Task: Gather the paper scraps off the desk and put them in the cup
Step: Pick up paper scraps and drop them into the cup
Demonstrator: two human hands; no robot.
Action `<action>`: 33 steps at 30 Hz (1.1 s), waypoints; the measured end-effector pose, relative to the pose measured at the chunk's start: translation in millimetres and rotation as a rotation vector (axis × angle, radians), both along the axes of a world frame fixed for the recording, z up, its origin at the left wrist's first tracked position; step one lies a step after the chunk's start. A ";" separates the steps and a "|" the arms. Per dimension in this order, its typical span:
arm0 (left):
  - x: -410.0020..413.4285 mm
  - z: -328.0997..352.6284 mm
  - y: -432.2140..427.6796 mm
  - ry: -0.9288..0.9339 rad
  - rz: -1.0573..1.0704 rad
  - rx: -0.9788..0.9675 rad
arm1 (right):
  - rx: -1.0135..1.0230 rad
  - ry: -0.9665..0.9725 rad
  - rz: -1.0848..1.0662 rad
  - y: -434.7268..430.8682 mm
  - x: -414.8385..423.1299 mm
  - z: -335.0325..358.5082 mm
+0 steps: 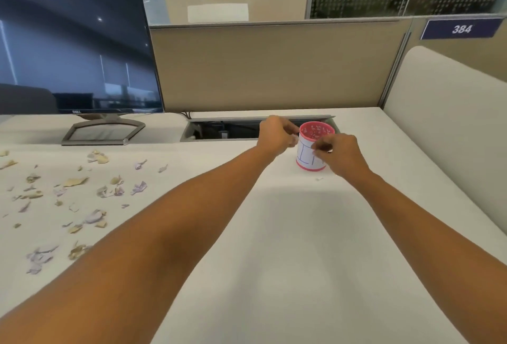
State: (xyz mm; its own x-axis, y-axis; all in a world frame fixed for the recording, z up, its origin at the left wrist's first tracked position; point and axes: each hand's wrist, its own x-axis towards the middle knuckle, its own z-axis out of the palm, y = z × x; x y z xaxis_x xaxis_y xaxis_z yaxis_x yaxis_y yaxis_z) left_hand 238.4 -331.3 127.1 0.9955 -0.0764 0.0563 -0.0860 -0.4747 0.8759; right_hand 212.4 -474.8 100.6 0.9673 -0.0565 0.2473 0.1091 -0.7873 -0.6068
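Observation:
A pink cup (308, 155) with a white label stands upright at the back of the white desk (274, 234), just in front of the cable hatch. My left hand (275, 135) curls against the cup's left side near the rim. My right hand (341, 155) holds the cup's right side, thumb on the label. Both arms reach forward across the desk. Many beige and lilac paper scraps (74, 198) lie scattered over the desk's left part. One tiny white scrap (318, 179) lies just in front of the cup.
A dark monitor (76, 50) on a grey stand (103, 132) is at the back left. An open cable hatch (225, 129) sits behind the cup. Beige partition walls (274, 69) close off the back and right of the desk.

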 end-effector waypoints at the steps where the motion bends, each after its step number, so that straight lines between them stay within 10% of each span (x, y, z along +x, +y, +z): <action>1: 8.0 2.9 -7.8 -0.006 -0.003 -0.009 | 0.006 -0.019 -0.029 -2.8 8.0 2.2; 33: -11.9 -41.6 2.2 -0.021 0.096 0.022 | 0.240 -0.185 -0.050 39.3 -2.2 -18.0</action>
State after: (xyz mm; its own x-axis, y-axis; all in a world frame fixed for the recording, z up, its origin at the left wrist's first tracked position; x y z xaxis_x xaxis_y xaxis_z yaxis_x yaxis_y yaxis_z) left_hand 226.5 -329.1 85.5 0.9969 0.0180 0.0769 -0.0575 -0.5007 0.8637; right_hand 210.2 -435.6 82.7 0.9017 -0.1808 0.3928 0.1999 -0.6312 -0.7494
